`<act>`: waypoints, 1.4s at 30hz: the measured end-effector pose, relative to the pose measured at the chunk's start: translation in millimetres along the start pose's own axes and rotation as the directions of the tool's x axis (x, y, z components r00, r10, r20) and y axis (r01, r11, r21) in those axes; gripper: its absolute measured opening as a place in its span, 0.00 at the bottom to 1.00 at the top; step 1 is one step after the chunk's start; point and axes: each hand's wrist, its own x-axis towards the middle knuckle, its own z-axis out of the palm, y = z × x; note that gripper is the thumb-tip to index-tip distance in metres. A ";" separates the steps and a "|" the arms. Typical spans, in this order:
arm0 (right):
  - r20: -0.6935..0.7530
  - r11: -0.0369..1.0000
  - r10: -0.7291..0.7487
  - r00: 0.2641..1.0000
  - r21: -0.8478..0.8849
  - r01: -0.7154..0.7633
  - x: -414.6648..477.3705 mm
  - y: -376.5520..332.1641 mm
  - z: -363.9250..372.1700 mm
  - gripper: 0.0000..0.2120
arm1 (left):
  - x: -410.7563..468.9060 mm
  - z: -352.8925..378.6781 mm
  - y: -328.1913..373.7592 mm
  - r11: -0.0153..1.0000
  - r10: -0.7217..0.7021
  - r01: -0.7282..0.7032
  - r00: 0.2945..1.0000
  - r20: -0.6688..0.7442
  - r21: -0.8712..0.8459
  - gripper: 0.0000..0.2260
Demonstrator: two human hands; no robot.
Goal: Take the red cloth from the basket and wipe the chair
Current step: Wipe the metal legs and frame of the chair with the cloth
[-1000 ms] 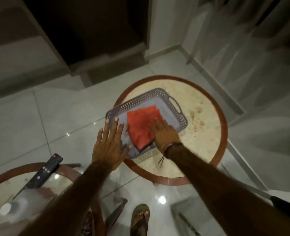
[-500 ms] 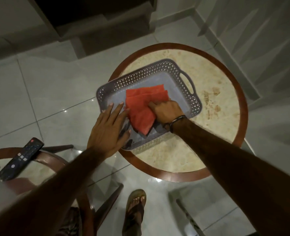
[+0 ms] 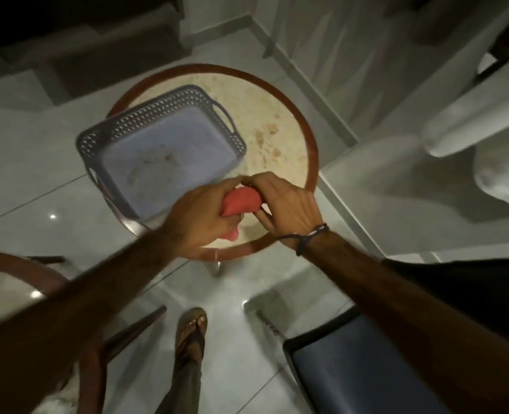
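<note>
The red cloth (image 3: 241, 202) is bunched up between both hands, above the near edge of the round table (image 3: 280, 127). My left hand (image 3: 199, 216) grips it from the left and my right hand (image 3: 286, 206) from the right; a small red end hangs below them. The grey perforated basket (image 3: 118, 127) stands on the table's left part with nothing in it but faint marks on its floor. A chair with a dark blue seat (image 3: 348, 366) is at the lower right, under my right forearm.
A second round table (image 3: 8, 282) with dark legs is at the lower left. My sandalled foot (image 3: 191, 336) is on the glossy tiled floor between them. White curtains and a pale rounded piece of furniture (image 3: 486, 121) fill the right side. Dark cabinetry runs along the top left.
The cloth has come out of the basket and is now crumpled between both hands near the table's front edge. My left hand left the basket rim and joined the right. The camera tilted down.
</note>
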 end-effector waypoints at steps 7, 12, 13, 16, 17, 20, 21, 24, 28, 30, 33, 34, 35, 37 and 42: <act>0.067 0.929 0.368 0.928 -0.062 -0.364 -222.8 65.9 80.8 0.21 | -149.3 198.2 -27.1 0.870 -0.353 0.279 0.928 -0.120 -0.407 0.22; 0.290 0.875 0.483 0.826 -0.165 -0.454 -304.0 95.9 162.8 0.23 | -193.1 318.7 -71.1 0.694 -0.450 0.327 0.892 -0.032 -0.641 0.22; 0.267 0.876 0.481 0.835 -0.189 -0.444 -308.3 99.3 174.8 0.22 | -191.3 336.4 -76.1 0.693 -0.466 0.353 0.885 -0.018 -0.629 0.22; 0.132 0.884 0.464 0.876 -0.133 -0.448 -316.6 107.1 189.9 0.23 | -174.4 380.8 -80.1 0.681 -0.437 0.380 0.897 0.069 -0.626 0.15; 0.098 0.887 0.459 0.883 -0.107 -0.449 -319.8 109.5 191.5 0.23 | -168.1 394.0 -77.6 0.655 -0.412 0.378 0.904 0.111 -0.654 0.09; 0.085 0.895 0.444 0.892 -0.103 -0.435 -319.0 112.9 195.1 0.24 | -153.2 414.0 -62.8 0.552 -0.374 0.453 0.885 0.278 -0.700 0.05; 0.090 0.896 0.442 0.893 -0.104 -0.433 -317.8 112.1 195.8 0.24 | -152.9 414.6 -58.6 0.442 -0.366 0.531 0.843 0.395 -0.723 0.11; 0.076 0.896 0.440 0.895 -0.101 -0.432 -317.6 111.5 196.5 0.26 | -160.6 410.4 -68.7 0.119 -0.227 0.587 0.801 0.554 -0.801 0.19; 0.052 0.901 0.432 0.900 -0.075 -0.428 -320.3 112.3 197.7 0.24 | -172.1 405.3 -100.4 0.443 -0.011 0.425 0.883 0.469 -0.789 0.28; 0.037 0.900 0.434 0.900 -0.069 -0.431 -320.0 113.6 199.1 0.23 | -167.5 413.0 -109.4 0.694 0.092 0.249 0.900 0.427 -0.675 0.32; 0.026 0.899 0.434 0.901 -0.079 -0.431 -321.1 115.5 200.8 0.22 | -154.7 423.5 -119.7 0.921 0.203 -0.071 0.927 0.315 -0.383 0.35; 0.022 0.901 0.428 0.903 -0.082 -0.425 -321.6 116.5 201.1 0.22 | -149.9 427.0 -122.5 0.935 0.249 -0.162 0.933 0.259 -0.316 0.32; 0.019 0.904 0.423 0.906 -0.079 -0.421 -321.7 116.9 201.4 0.22 | -145.6 430.5 -124.1 0.934 0.300 -0.243 0.931 0.205 -0.263 0.29; 0.022 0.907 0.418 0.908 -0.075 -0.415 -321.0 115.5 202.8 0.22 | -140.0 436.3 -126.0 0.908 0.400 -0.375 0.908 0.124 -0.186 0.25; 0.013 0.915 0.399 0.917 -0.075 -0.397 -322.3 115.2 203.8 0.21 | -146.1 469.3 -138.6 0.912 0.393 -0.397 0.918 -0.057 -0.101 0.23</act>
